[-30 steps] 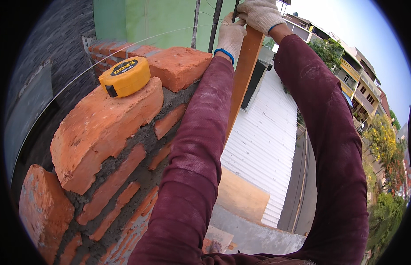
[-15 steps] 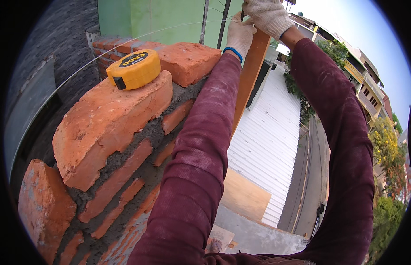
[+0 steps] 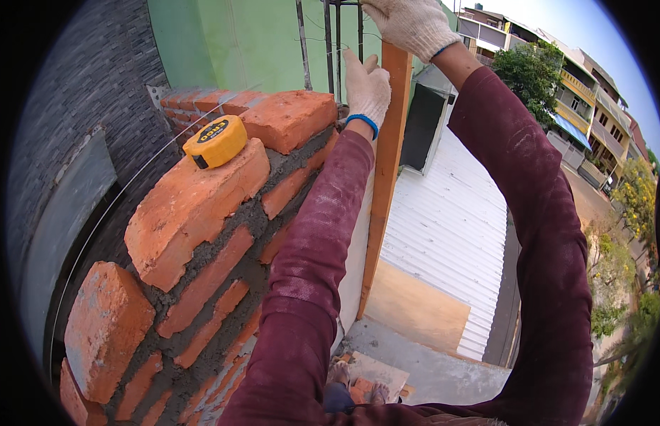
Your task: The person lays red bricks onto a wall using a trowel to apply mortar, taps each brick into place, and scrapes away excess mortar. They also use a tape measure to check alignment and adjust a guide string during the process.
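Observation:
My left hand [image 3: 367,89], in a cream knitted glove with a blue cuff, is raised beside the upright wooden plank [image 3: 384,192]. Its fingers point up and apart, near thin wires and dark rebar rods [image 3: 330,50]. Higher up, my right hand [image 3: 416,30], gloved alike, reaches over the plank's top toward the rods; its fingertips are cut off by the upper edge, so their grip is hidden. Left of my arms runs a brick wall with grey mortar [image 3: 253,213]. A yellow tape measure [image 3: 220,145] lies on its top brick [image 3: 202,195].
A thin string [image 3: 131,177] stretches along the wall's far side. Below right are a white corrugated roof [image 3: 443,227] and a plywood sheet [image 3: 419,305]. My feet [image 3: 358,383] show far below, by loose bricks. A green wall [image 3: 252,42] stands behind.
The view has shifted, showing more of the plank and rods. My hands have drawn apart: the left is now lower with fingers spread, the right higher at the frame's top.

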Motion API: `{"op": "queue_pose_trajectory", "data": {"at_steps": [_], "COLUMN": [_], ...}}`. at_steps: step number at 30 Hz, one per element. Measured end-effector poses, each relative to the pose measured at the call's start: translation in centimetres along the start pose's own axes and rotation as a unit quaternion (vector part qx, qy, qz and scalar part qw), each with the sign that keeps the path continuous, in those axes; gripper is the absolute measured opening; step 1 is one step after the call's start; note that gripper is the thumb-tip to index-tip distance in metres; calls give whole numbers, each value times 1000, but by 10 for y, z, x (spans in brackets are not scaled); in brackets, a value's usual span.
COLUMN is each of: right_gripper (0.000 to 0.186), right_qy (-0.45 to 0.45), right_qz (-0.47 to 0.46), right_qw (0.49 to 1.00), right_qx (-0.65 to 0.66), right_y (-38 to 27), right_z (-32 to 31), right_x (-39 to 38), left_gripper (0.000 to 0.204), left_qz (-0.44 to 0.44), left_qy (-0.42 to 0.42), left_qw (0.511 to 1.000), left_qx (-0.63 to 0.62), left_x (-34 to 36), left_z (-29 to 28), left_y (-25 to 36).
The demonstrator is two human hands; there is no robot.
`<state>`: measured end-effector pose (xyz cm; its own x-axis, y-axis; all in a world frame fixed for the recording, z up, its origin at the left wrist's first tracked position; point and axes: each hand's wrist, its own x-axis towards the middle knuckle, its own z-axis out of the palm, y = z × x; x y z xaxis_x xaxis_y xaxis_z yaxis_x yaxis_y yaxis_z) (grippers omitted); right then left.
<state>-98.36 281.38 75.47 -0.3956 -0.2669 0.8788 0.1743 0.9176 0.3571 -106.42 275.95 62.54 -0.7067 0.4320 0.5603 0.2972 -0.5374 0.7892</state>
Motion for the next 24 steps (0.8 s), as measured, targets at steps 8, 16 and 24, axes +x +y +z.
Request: {"op": "queue_pose_trajectory", "data": {"at_steps": [8,16,24], "right_gripper": [33,54,73], "right_qy": [-49,-46,-247], "right_qz": [80,48,96], "right_qw": [961,942,887], "right_qx": [260,328,379], "right_y": [-71,-180,-226], "right_z": [-62,-52,-57], "right_x": [-76,-92,-26], "left_gripper": [58,33,23], "left_qz": [-62,-26,93], "left_qy": [-378,-263,-6], "left_qw": [903,877,911], "left_qx": [194,401,401], "left_x": [-203,-288,-308], "left_z": [-54,-121,-160], "left_y": [80,196,252]}}
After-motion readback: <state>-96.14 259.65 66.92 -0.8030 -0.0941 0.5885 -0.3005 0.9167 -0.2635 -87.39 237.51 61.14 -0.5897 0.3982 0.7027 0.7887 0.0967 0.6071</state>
